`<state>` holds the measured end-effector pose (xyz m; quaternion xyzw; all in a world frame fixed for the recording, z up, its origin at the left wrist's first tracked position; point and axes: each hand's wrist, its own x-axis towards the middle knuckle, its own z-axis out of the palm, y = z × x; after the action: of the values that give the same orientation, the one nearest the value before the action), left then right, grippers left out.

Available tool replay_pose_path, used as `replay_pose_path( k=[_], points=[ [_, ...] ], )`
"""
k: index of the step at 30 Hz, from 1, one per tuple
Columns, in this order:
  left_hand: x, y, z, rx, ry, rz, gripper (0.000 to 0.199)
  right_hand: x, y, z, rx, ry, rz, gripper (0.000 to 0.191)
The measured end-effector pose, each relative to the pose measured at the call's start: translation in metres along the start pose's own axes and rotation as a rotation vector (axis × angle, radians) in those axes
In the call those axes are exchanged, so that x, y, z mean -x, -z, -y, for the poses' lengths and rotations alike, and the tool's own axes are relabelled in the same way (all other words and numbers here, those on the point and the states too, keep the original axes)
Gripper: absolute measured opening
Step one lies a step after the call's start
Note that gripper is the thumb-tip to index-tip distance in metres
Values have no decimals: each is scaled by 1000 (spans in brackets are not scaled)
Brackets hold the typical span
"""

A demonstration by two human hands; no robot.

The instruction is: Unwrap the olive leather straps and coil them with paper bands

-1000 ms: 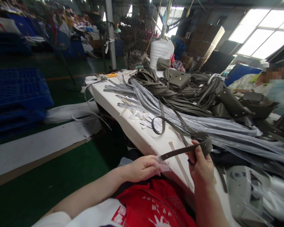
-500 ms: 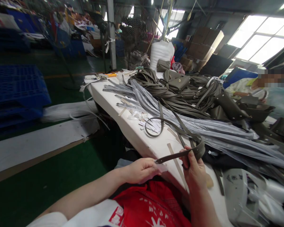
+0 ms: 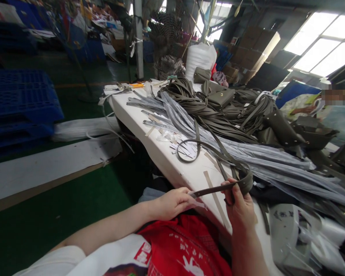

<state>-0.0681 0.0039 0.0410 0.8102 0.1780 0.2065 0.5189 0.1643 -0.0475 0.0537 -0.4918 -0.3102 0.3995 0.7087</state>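
Observation:
An olive-brown strap (image 3: 209,190) runs between my two hands, just over the near edge of the white table (image 3: 172,168). My left hand (image 3: 174,202) pinches its end, and a small pale piece hangs under those fingers. Further along, my right hand (image 3: 240,205) grips the strap between thumb and fingers. Beyond that hand the strap curls into loops lying on the table. Behind it lie long bundles of straps in grey wrapping (image 3: 235,153) and a big heap of bare straps (image 3: 186,99).
Olive bags (image 3: 221,99) rest among the straps. A tape dispenser (image 3: 287,234) stands at my right. White paper slips (image 3: 188,149) lie near the loop. Blue pallets (image 3: 20,99) are on the floor at left. Another person (image 3: 301,105) sits at the far right.
The view has shifted slightly. Both hands keep their hold on the strap and have hardly moved. At the far right, the other person's hand has risen a little.

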Motion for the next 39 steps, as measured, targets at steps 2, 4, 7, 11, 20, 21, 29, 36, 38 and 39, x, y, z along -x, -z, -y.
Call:
replay_pose_path(
  k=[2,4,7,11,20,21,29,36,38,39],
  points=[
    [-2,-1,-1,-17,-22,35,44,1,3,-1,4,-18,16,27],
    [-3,-2,-1,-32,-37,67,46,3,5,-4,1,-28,35,25],
    [-3,-4,-1,-52,-18,78,48,4,5,-7,2,-48,43,23],
    [-2,-5,1,-64,57,74,53,4,4,-9,6,-95,35,25],
    [-4,-14,9,303,142,23,46,5,-2,-15,58,-167,-1,31],
    [-4,-16,10,328,148,22,45,7,-3,-17,69,-172,-1,31],
    [-2,-16,11,183,103,104,37,15,0,-27,135,-146,-25,35],
    [-9,-17,5,-120,-91,205,21,16,-1,-25,204,-173,-9,38],
    [-15,-15,1,-109,-71,145,24,16,1,-24,203,-170,-23,38],
    [-18,-13,-1,-96,-54,127,26,17,2,-24,211,-170,-30,38]
  ],
)
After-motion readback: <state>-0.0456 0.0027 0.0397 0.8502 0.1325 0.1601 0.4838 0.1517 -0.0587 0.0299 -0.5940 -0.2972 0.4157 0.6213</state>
